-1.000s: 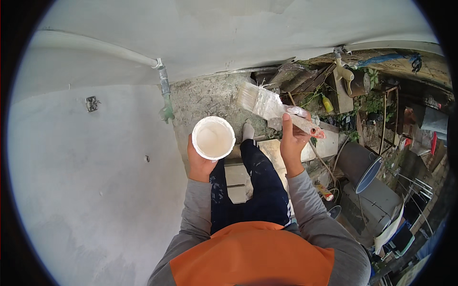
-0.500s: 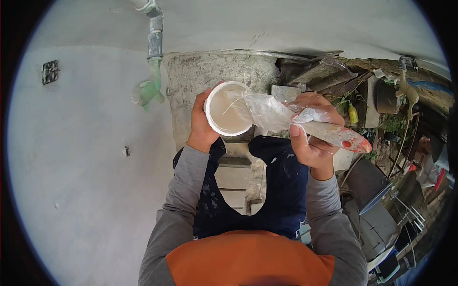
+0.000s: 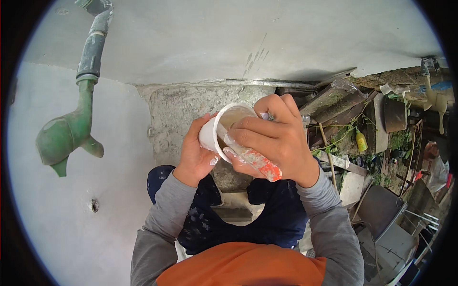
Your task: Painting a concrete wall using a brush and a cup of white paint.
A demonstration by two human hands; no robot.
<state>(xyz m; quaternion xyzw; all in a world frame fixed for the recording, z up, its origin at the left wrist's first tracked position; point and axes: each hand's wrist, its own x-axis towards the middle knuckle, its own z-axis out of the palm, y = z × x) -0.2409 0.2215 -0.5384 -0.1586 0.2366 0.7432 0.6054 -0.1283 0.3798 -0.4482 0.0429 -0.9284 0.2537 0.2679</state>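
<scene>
A white plastic tub (image 3: pixel 208 136) with a thick whitish rim is gripped from its left side by my left hand (image 3: pixel 192 155). It tilts toward the right, and pale residue shows inside. My right hand (image 3: pixel 282 139) is closed around a paintbrush (image 3: pixel 261 163) at the tub's mouth. The brush's worn, red-tipped handle points down and to the right. Its bristle end goes into the tub and is hidden by my fingers and the rim. White smears mark my left palm.
A green pipe fitting (image 3: pixel 64 138) on a grey pipe (image 3: pixel 93 55) juts out at the left by the pale wall (image 3: pixel 52 214). Stacked boards (image 3: pixel 334 102), a yellow bottle (image 3: pixel 361 141) and a dark chair (image 3: pixel 379 209) crowd the right side. Steps (image 3: pixel 234 214) lie between my legs.
The brush has gone from lying across the rim to bristles inside the tub. My right hand has moved left and down, over the opening. The tub sits lower and is more tilted.
</scene>
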